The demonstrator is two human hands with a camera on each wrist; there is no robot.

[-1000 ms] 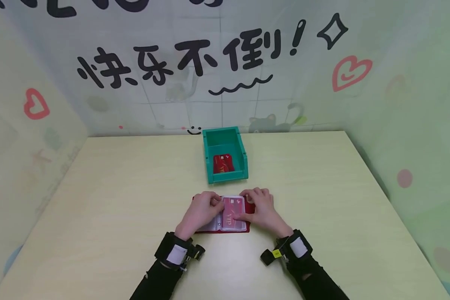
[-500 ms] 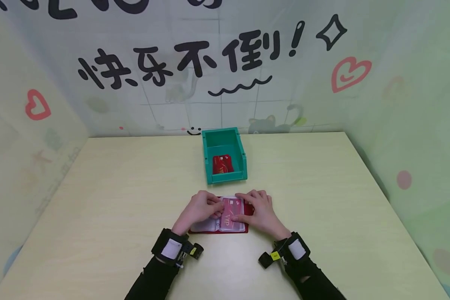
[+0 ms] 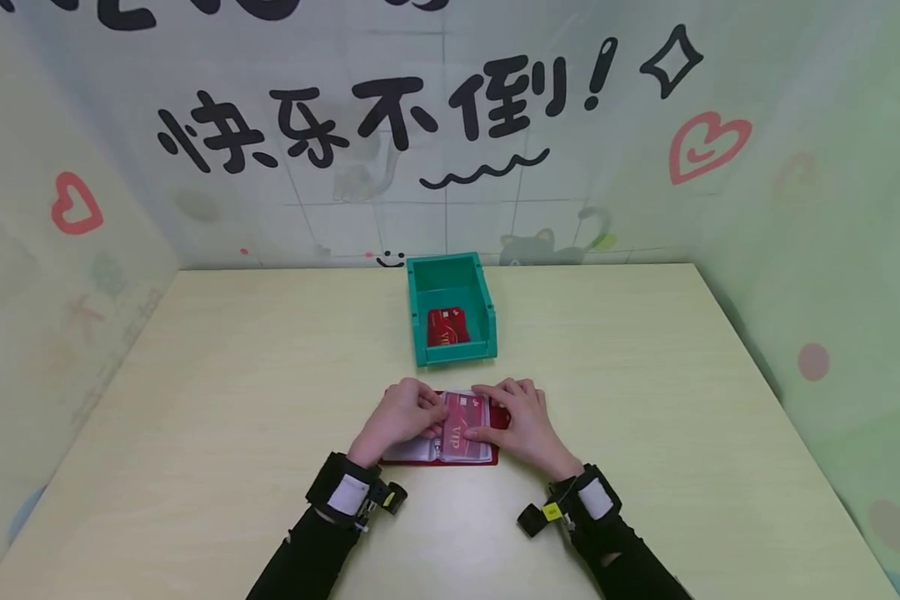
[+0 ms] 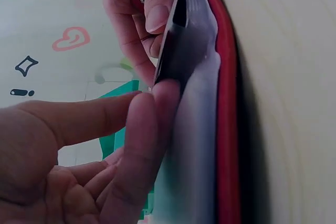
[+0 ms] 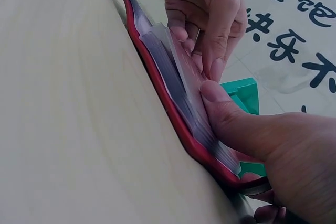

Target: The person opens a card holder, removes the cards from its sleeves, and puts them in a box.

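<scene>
A red card holder (image 3: 441, 454) lies open on the table (image 3: 645, 467), just before a green bin (image 3: 451, 275). The left hand (image 3: 403, 415) pinches its clear sleeves; the right hand (image 3: 517, 421) presses a VIP card (image 3: 465, 427) flat.

Only the bin (image 3: 452, 310) stood at the table's (image 3: 195, 400) far edge, just beyond the wallet (image 3: 450, 457); both sides lay open to the edges.
</scene>
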